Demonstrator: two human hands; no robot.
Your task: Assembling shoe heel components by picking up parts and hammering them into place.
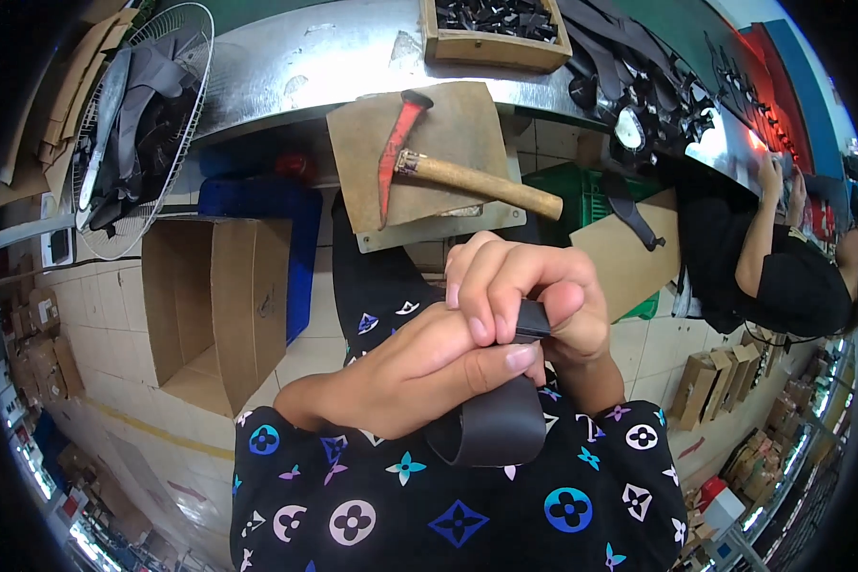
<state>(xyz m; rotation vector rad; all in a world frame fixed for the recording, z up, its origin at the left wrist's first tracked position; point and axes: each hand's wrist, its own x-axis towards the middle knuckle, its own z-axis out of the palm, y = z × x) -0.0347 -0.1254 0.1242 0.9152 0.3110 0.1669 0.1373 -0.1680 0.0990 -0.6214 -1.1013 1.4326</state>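
Observation:
A dark brown leather belt (501, 427) hangs in a loop in front of my chest, held in both hands. My left hand (412, 374) is closed on it, its thumb pressed along the strap. From above, the fingers of my right hand (534, 286) curl around a black piece (532, 320) at the belt's end; my fingers hide most of it, so I cannot tell its exact kind. Beyond my hands a hammer (477, 181) with a red head and wooden handle lies on a brown board (353, 129).
A metal worktop (286, 71) carries a wooden box (496, 50) of small black parts and a pile of belts (629, 81). At left are a wire basket (200, 86) with straps and a cardboard box (217, 315). A co-worker (782, 276) sits at right.

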